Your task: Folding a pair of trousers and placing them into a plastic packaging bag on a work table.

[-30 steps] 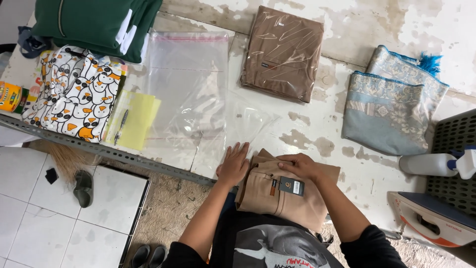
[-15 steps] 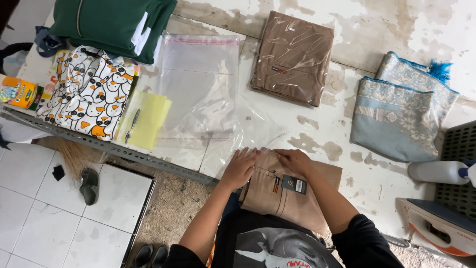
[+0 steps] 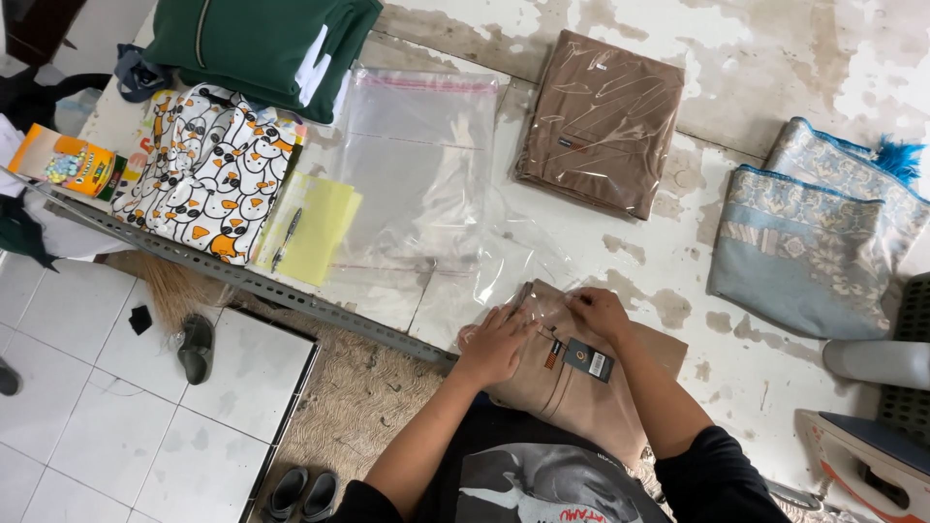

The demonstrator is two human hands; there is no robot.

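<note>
a folded tan garment (image 3: 572, 387) lies at the near edge of the counter (image 3: 775, 58), its far end under the mouth of a clear bag (image 3: 504, 281). the left hand (image 3: 496, 344) lies flat on it, fingers spread, pinning the fold; the right hand (image 3: 601, 312) pinches the bag's edge, seemingly to hold it over the cloth. beyond lie more empty bags (image 3: 417, 165), a bagged brown garment (image 3: 601, 121), yellow paper (image 3: 315, 228) with a pen (image 3: 287, 235), and blue cloth (image 3: 814, 232).

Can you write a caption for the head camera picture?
Two hands, left hand and right hand, press a folded tan garment at a clear plastic bag on a worn white table.
</note>
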